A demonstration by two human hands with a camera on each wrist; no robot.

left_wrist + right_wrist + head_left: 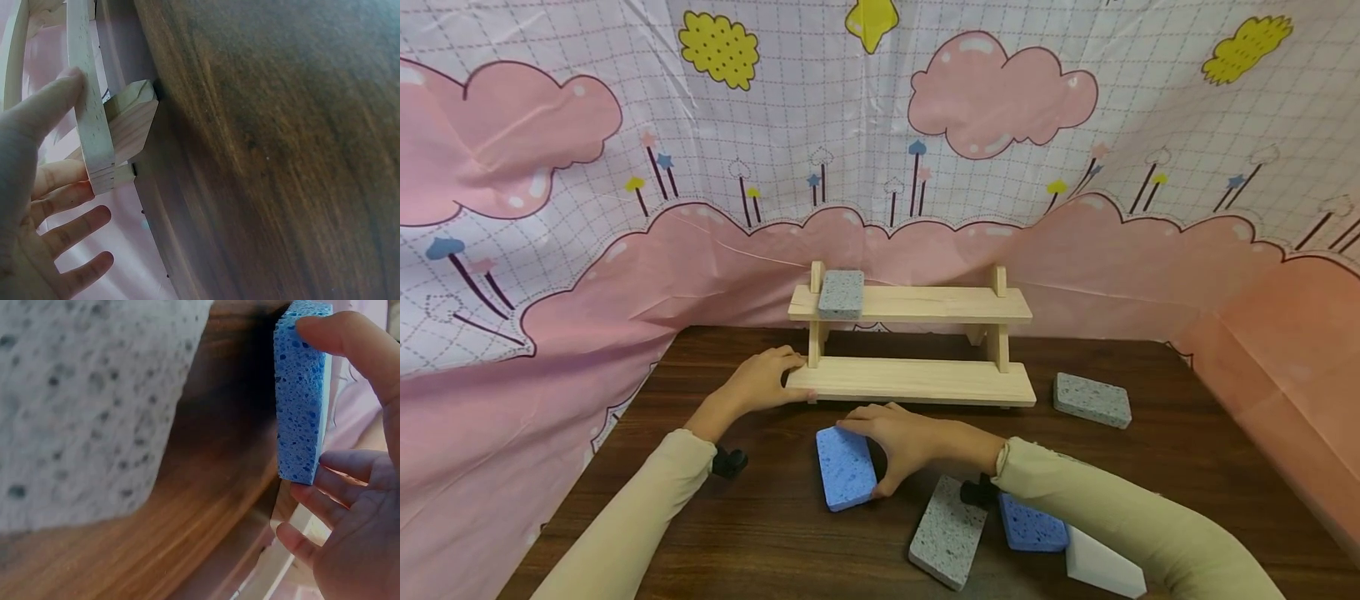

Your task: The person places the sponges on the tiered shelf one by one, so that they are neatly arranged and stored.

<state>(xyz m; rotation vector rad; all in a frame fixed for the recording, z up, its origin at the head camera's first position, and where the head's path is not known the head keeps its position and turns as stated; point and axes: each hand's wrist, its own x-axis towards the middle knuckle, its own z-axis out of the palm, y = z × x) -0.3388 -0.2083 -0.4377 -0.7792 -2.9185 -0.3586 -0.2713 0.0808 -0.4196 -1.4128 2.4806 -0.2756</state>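
A two-tier wooden shelf [917,381] stands at the back of the table. My left hand [758,381] holds the left end of its lower board, and in the left wrist view the thumb lies against the board [94,134] with fingers on its other side. In front of the shelf, my right hand [908,442] grips a light blue sponge [842,471] between thumb and fingers. The right wrist view shows the thumb at one end of this sponge [300,400] and fingertips at the other. A grey sponge [841,293] lies on the upper board's left end.
One grey speckled sponge [950,533] lies near the right forearm, and another grey sponge [1092,400] is right of the shelf. A darker blue sponge [1032,527] and a white block [1101,562] sit partly under the right sleeve. Patterned cloth [880,183] hangs behind the table.
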